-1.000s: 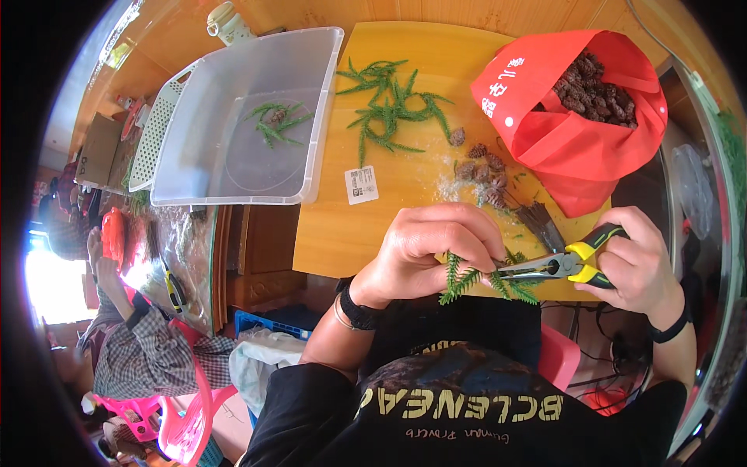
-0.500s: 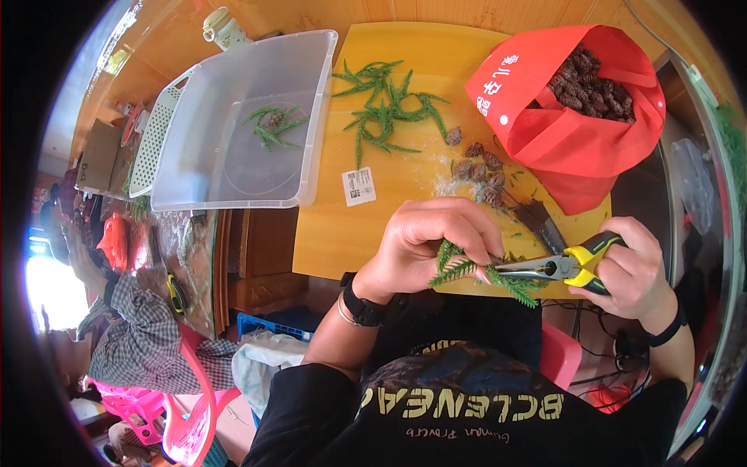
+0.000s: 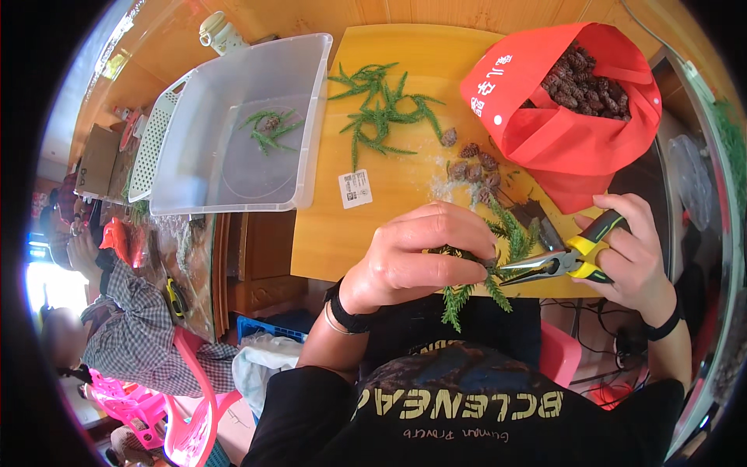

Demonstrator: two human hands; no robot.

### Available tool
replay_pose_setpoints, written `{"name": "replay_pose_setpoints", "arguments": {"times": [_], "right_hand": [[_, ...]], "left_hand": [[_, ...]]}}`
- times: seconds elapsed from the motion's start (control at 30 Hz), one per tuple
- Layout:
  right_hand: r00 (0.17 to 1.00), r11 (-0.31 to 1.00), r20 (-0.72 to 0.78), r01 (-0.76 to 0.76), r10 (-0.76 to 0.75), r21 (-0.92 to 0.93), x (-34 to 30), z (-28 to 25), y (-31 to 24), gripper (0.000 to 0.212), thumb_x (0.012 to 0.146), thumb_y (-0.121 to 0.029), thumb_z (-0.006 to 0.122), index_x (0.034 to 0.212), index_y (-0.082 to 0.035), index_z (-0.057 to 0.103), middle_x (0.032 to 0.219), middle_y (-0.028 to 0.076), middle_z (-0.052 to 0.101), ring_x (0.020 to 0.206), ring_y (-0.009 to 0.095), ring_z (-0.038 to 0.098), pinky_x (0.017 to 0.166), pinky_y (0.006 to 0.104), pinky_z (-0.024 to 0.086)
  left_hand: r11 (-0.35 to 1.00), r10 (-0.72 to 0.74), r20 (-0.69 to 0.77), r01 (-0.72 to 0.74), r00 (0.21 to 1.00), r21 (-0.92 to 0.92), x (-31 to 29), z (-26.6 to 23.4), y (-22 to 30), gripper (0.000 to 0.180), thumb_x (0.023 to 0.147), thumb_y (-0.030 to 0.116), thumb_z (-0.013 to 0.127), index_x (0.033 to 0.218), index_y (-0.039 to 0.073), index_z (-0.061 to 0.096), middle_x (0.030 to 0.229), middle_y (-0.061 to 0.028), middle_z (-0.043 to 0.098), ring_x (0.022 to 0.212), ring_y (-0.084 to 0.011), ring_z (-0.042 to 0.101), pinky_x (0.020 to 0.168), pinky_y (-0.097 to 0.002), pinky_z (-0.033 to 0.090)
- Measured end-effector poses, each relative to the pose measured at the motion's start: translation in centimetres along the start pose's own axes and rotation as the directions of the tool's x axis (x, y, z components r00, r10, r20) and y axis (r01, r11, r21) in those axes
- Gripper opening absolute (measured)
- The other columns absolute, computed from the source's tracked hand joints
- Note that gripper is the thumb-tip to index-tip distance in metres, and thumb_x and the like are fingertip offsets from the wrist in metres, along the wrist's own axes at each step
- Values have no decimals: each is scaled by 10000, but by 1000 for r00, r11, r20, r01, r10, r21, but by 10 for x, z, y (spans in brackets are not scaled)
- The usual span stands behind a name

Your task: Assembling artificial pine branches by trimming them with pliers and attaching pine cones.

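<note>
My left hand [image 3: 428, 253] is closed round a green artificial pine sprig [image 3: 510, 233], whose needled tips stick out above and below the fingers. In my right hand [image 3: 634, 261] are long-nose pliers [image 3: 556, 266] with yellow and black handles. The pliers' jaws are parted, their tips close beside the sprig near my left fingertips. What the left fingers pinch inside the sprig is hidden. Beyond my hands, several small brown pine cones [image 3: 473, 171] lie on the yellow table [image 3: 327, 241]. More green sprigs [image 3: 381, 109] lie farther back on it.
A red bag [image 3: 545, 148] full of pine cones stands at the back right. At the left is a clear plastic bin [image 3: 194, 171] holding a sprig with a cone. A white label [image 3: 355, 189] lies near the bin. A person in a checked shirt [image 3: 132, 327] is at far left.
The pliers' jaws have parted and drawn slightly away from the sprig. My left hand has turned, and the sprig now spreads upward as well as down.
</note>
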State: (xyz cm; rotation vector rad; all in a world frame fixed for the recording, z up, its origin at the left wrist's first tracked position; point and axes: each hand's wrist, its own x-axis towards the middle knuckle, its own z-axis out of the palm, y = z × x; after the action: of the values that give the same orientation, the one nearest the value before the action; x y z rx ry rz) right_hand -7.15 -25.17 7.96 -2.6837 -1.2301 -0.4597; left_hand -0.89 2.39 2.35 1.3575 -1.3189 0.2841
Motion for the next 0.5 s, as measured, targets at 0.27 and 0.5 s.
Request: {"name": "replay_pose_setpoints", "arguments": {"times": [0.27,0.5], "right_hand": [[999,999,18,37,-37,2,9,-1,8,297,567,-214,705,646,7,525,788,107,604,945,340,524,733,473,420],[998,998,49,47,-49,37,10,-3,11,299,558,-215,706,637,1,514,736,94,560,852,319,537,677,434,440]], "left_hand": [[999,-21,14,22,1000,-41,0,3,-6,143,704,116,573,759,0,636,840,-127,611,780,-295,612,665,-350,499],[989,-40,-30,35,999,-144,-3,7,-13,167,764,152,581,758,-7,635,817,-132,607,754,-293,610,645,-359,503]]}}
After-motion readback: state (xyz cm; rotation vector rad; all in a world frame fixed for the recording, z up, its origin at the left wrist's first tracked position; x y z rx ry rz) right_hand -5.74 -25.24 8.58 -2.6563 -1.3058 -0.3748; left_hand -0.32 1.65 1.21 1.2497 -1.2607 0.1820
